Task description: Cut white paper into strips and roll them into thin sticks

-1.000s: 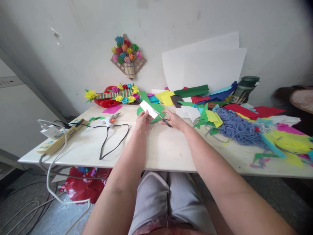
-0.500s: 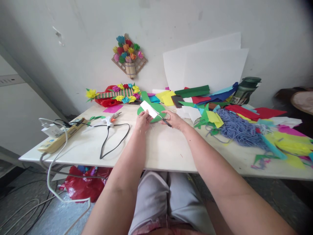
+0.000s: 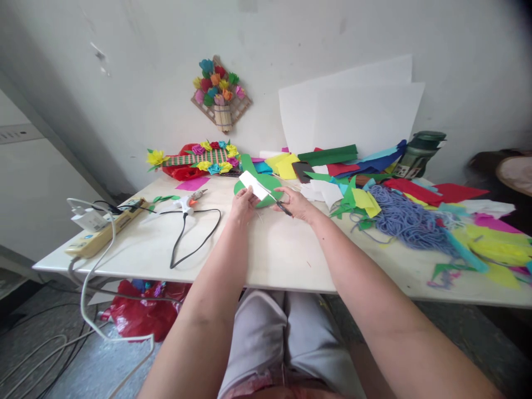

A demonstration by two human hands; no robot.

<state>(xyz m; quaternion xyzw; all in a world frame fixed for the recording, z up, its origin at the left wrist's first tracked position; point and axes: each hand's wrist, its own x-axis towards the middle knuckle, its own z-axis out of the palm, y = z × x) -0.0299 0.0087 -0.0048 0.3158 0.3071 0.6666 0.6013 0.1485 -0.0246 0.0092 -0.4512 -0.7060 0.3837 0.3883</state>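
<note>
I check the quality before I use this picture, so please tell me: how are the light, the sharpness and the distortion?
Head view: soft light on the table, small glints on the red bag below it; head view: scissors fairly clear, far-right yellow paper blurrier; head view: wide-lens stretching toward the edges, dark top-right corner.

The right hand (image 3: 296,204) hides part of the scissors (image 3: 284,209); the left hand (image 3: 243,206) covers a little of the white paper (image 3: 254,185), which screens part of the green paper shape (image 3: 271,182) behind. The bottle (image 3: 419,151) bears illegibly small markings. The right edge crops the table (image 3: 286,260) and blurred yellow crepe paper (image 3: 496,244).
</note>
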